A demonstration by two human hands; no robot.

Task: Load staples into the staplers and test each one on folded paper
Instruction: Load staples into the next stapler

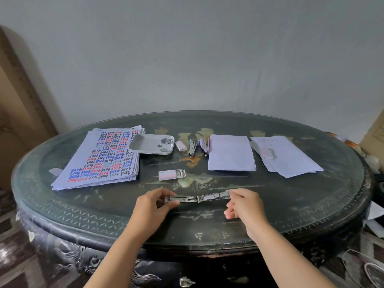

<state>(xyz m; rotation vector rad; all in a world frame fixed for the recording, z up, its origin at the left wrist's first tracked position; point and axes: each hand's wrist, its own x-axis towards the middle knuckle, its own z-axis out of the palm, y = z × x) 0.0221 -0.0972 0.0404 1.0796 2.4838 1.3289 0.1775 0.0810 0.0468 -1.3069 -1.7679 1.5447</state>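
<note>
Head view: you hold the opened stapler (198, 198) over the table's (83, 208) 6 o'clock side, swung out into 1 long line. Your left hand (151, 204) pinches its 9 o'clock end between thumb and fingers. Your right hand (246, 206) pinches the 3 o'clock end with thumb and forefinger, the other fingers loosely curled.

At 12 o'clock from the stapler, the staple box (171, 175) lies slid open. Farther back, at 11 o'clock, a white tray (141, 145) holds loose staple strips (165, 142). The 2 more staplers (198, 146) lie closed, side by side near the table's centre, just beside the folded paper (231, 152) at 1 o'clock.

Loading of 1 stapler looks under way, though whether staples already sit in its channel cannot be told. Closing it, testing it on paper and, likely, handling the other 2 staplers appear still to do.
</note>
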